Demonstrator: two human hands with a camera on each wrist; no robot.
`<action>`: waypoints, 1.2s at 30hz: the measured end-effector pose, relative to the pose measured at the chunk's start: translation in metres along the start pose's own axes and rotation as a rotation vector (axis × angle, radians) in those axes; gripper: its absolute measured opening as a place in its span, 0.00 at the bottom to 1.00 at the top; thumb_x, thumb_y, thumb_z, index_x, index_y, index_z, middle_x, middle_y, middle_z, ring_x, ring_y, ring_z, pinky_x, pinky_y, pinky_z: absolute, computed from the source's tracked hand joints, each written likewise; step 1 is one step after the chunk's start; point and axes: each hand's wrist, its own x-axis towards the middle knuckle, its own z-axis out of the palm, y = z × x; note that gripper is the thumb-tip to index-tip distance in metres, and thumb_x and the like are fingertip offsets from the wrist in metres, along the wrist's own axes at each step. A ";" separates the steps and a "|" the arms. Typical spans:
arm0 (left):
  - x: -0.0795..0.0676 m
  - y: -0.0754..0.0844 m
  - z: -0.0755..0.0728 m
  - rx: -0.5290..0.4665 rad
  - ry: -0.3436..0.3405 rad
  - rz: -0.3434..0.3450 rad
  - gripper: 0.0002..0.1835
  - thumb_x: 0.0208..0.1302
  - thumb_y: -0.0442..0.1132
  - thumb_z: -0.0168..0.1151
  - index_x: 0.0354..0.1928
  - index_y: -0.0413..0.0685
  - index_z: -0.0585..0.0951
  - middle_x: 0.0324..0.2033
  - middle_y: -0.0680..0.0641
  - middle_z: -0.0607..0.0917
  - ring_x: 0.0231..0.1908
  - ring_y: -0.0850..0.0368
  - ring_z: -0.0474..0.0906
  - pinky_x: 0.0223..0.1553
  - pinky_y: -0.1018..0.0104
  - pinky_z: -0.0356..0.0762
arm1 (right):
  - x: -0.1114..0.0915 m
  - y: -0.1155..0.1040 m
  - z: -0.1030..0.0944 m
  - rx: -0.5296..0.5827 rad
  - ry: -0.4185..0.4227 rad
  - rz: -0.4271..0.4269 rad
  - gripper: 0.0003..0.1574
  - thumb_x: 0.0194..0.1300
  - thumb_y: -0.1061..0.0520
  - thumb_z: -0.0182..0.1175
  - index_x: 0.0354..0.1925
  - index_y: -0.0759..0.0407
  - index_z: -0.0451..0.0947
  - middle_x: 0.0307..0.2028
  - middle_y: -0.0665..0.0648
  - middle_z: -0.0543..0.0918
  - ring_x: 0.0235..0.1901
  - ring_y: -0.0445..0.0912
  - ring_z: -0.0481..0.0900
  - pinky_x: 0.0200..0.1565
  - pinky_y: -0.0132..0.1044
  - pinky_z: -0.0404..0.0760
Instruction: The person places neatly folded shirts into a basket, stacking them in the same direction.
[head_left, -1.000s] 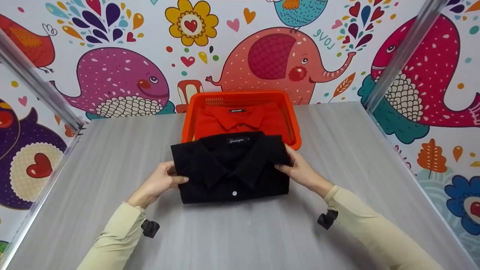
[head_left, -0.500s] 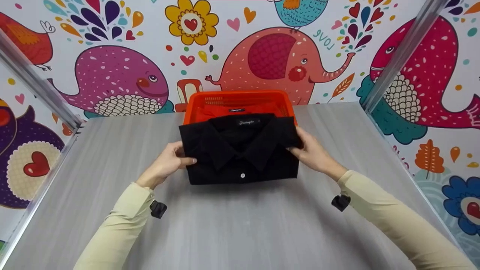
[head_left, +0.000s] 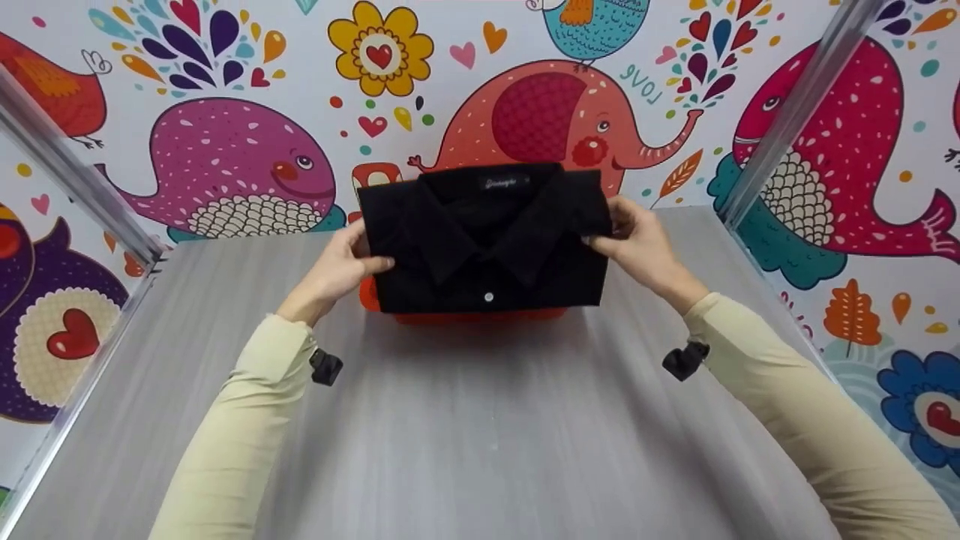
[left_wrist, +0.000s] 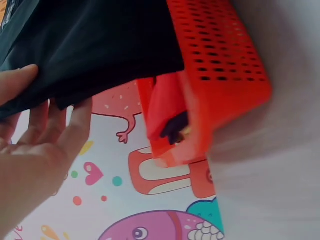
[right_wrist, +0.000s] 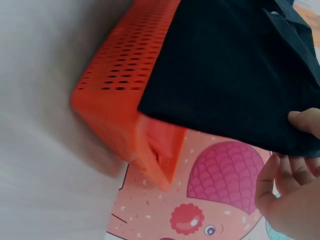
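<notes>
A folded black shirt [head_left: 487, 247] with its collar at the far side and one white button hangs above an orange basket [head_left: 480, 316], covering most of it in the head view. My left hand [head_left: 337, 266] pinches the shirt's left edge, thumb on top and fingers beneath. At the opposite edge my right hand [head_left: 645, 244] grips it the same way. Both wrist views show the shirt over the perforated basket, apart from its rim. Red cloth [left_wrist: 167, 102] lies inside the basket, with a small dark piece by it in the left wrist view.
The grey table [head_left: 480, 427] stretches in front of the basket. Behind it stands a wall [head_left: 247, 165] printed with cartoon animals, and metal posts [head_left: 795, 112] rise at the table's back corners.
Both hands have carried the black shirt away from me, off the table side and over the basket. The red shirt, visible earlier in the head view, is now hidden behind it.
</notes>
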 end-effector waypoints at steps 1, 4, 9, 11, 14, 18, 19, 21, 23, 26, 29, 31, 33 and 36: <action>0.004 0.001 0.001 -0.003 0.008 0.009 0.29 0.56 0.18 0.56 0.62 0.32 0.70 0.51 0.36 0.79 0.47 0.52 0.78 0.50 0.64 0.75 | 0.003 -0.001 -0.001 0.012 0.017 0.015 0.18 0.59 0.65 0.65 0.48 0.68 0.75 0.38 0.59 0.80 0.38 0.47 0.74 0.42 0.31 0.76; 0.015 0.002 0.002 0.004 0.032 0.029 0.31 0.56 0.17 0.55 0.64 0.34 0.68 0.53 0.36 0.78 0.49 0.51 0.77 0.51 0.63 0.75 | 0.011 -0.001 -0.003 0.009 0.051 0.050 0.19 0.59 0.63 0.66 0.48 0.67 0.74 0.38 0.59 0.79 0.38 0.46 0.74 0.42 0.31 0.75; 0.031 -0.002 0.004 0.040 0.058 0.064 0.33 0.57 0.16 0.54 0.66 0.37 0.67 0.54 0.34 0.77 0.50 0.46 0.77 0.51 0.60 0.76 | 0.021 0.002 -0.003 -0.074 0.062 0.061 0.18 0.59 0.63 0.66 0.47 0.67 0.73 0.36 0.60 0.80 0.36 0.45 0.74 0.40 0.31 0.74; 0.034 -0.005 0.004 0.066 0.080 0.074 0.31 0.57 0.16 0.53 0.65 0.36 0.68 0.53 0.34 0.78 0.49 0.45 0.77 0.49 0.61 0.77 | 0.024 0.004 -0.001 -0.104 0.061 0.047 0.17 0.59 0.64 0.66 0.46 0.67 0.73 0.36 0.61 0.80 0.36 0.45 0.74 0.39 0.32 0.74; 0.035 -0.010 0.005 0.099 0.139 0.079 0.30 0.56 0.16 0.54 0.63 0.35 0.70 0.50 0.34 0.78 0.47 0.46 0.77 0.47 0.64 0.77 | 0.027 0.008 0.003 -0.126 0.060 0.018 0.17 0.60 0.66 0.65 0.46 0.67 0.73 0.36 0.60 0.79 0.36 0.46 0.75 0.39 0.33 0.74; 0.033 -0.014 0.007 0.123 0.202 0.085 0.30 0.55 0.16 0.55 0.62 0.35 0.72 0.49 0.35 0.78 0.45 0.48 0.75 0.47 0.63 0.75 | 0.029 0.009 0.008 -0.153 0.080 0.003 0.16 0.60 0.67 0.64 0.46 0.67 0.72 0.36 0.60 0.79 0.36 0.46 0.74 0.39 0.35 0.73; 0.033 -0.014 0.008 0.131 0.213 0.087 0.30 0.55 0.16 0.55 0.62 0.36 0.72 0.49 0.35 0.78 0.45 0.48 0.75 0.48 0.63 0.74 | 0.029 0.008 0.009 -0.157 0.082 0.001 0.16 0.60 0.67 0.64 0.46 0.67 0.72 0.36 0.60 0.79 0.36 0.46 0.74 0.39 0.35 0.73; 0.032 -0.015 0.007 0.153 0.236 0.093 0.29 0.55 0.17 0.56 0.62 0.36 0.72 0.47 0.36 0.79 0.43 0.50 0.74 0.47 0.64 0.73 | 0.029 0.007 0.011 -0.161 0.089 -0.011 0.16 0.59 0.67 0.64 0.46 0.67 0.72 0.36 0.60 0.79 0.36 0.46 0.75 0.39 0.34 0.73; 0.031 -0.017 0.006 0.167 0.264 0.099 0.28 0.55 0.17 0.56 0.60 0.35 0.73 0.44 0.37 0.79 0.41 0.51 0.73 0.45 0.66 0.72 | 0.030 0.005 0.014 -0.151 0.087 -0.024 0.16 0.59 0.68 0.64 0.46 0.67 0.72 0.35 0.61 0.79 0.35 0.47 0.75 0.39 0.34 0.73; 0.028 -0.022 0.005 0.154 0.293 0.105 0.25 0.54 0.16 0.56 0.56 0.33 0.75 0.39 0.39 0.79 0.38 0.52 0.72 0.42 0.68 0.71 | 0.029 0.004 0.017 -0.133 0.067 -0.032 0.16 0.59 0.68 0.63 0.46 0.67 0.72 0.36 0.61 0.79 0.36 0.48 0.75 0.40 0.35 0.73; 0.024 -0.027 0.004 0.135 0.296 0.093 0.23 0.54 0.16 0.56 0.54 0.32 0.75 0.37 0.41 0.78 0.37 0.54 0.72 0.39 0.70 0.72 | 0.027 0.004 0.019 -0.128 0.040 -0.018 0.17 0.60 0.69 0.63 0.46 0.67 0.71 0.37 0.61 0.79 0.37 0.48 0.74 0.40 0.35 0.73; 0.022 -0.029 0.004 0.137 0.294 0.088 0.22 0.54 0.17 0.56 0.54 0.32 0.75 0.37 0.41 0.78 0.37 0.54 0.73 0.39 0.69 0.72 | 0.026 0.005 0.020 -0.127 0.031 -0.009 0.17 0.60 0.69 0.63 0.46 0.67 0.70 0.37 0.61 0.78 0.37 0.49 0.74 0.41 0.36 0.74; 0.020 -0.030 0.004 0.141 0.292 0.082 0.21 0.55 0.18 0.57 0.53 0.31 0.75 0.36 0.41 0.78 0.37 0.54 0.73 0.38 0.69 0.72 | 0.025 0.005 0.019 -0.132 0.026 -0.002 0.17 0.60 0.69 0.63 0.46 0.67 0.70 0.37 0.62 0.78 0.37 0.49 0.74 0.41 0.37 0.74; 0.020 -0.031 0.004 0.139 0.292 0.090 0.20 0.55 0.18 0.58 0.51 0.31 0.75 0.36 0.43 0.78 0.37 0.55 0.73 0.38 0.70 0.72 | 0.024 0.006 0.019 -0.142 0.021 0.013 0.17 0.60 0.68 0.63 0.47 0.67 0.69 0.38 0.62 0.78 0.38 0.50 0.74 0.42 0.38 0.75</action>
